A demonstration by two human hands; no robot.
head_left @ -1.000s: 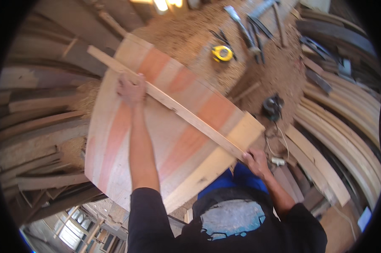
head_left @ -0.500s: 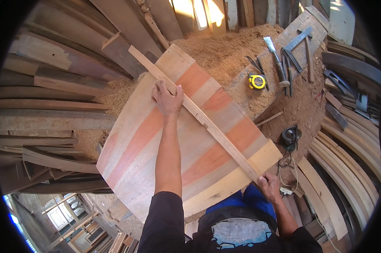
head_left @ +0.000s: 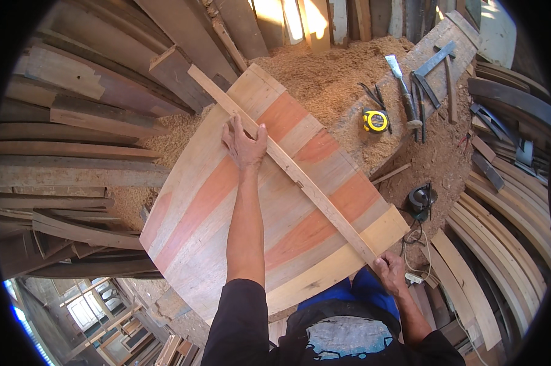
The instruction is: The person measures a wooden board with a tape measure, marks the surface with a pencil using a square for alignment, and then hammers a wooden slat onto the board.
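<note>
A long, straight wooden strip (head_left: 324, 206) lies diagonally across a broad wooden panel (head_left: 227, 222) made of pale and reddish boards, with its far end beyond the panel's edge. My left hand (head_left: 246, 145) rests on the panel, fingers bent and thumb apart, holding the strip toward its far end. At the near right corner my right hand (head_left: 390, 271) grips the strip's near end, with the thumb on top. Some of the right fingers are hidden beneath the wood. A small notch or mark shows near the strip's middle.
To the right, a dusty board (head_left: 364, 155) bears a yellow tape measure (head_left: 375, 121), a chisel (head_left: 403, 88) and a metal square (head_left: 434, 59). A dark power tool (head_left: 420, 198) with a cord sits on the ground. Stacked planks (head_left: 80, 174) line the left; curved boards (head_left: 501, 238) line the right.
Almost nothing differs. The whole view has shifted slightly, while both hands keep their places on the strip.
</note>
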